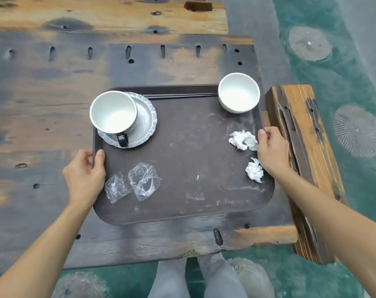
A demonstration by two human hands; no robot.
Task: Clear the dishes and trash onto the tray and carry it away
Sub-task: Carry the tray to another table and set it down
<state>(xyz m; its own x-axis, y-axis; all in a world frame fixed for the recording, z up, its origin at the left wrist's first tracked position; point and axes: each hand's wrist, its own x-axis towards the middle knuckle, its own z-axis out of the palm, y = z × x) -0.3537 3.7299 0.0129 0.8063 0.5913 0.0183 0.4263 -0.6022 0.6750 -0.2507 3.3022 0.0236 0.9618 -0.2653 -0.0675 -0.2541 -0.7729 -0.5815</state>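
Head view shows the left hand (pixel 85 173) and right hand (pixel 272 150) pinching the loaded tray (pixel 182 160) at mid-frame, probably just lifted, so next needs a level carry.

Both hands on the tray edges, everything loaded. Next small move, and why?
Probably lift the tray straight up, kept level. The left hand and right hand grip opposite edges, and the mug on its saucer, the bowl, tissues and plastic wrappers sit loose.

weathered wooden table (pixel 53 93), wooden bench (pixel 307 147), green patterned floor (pixel 344 82).
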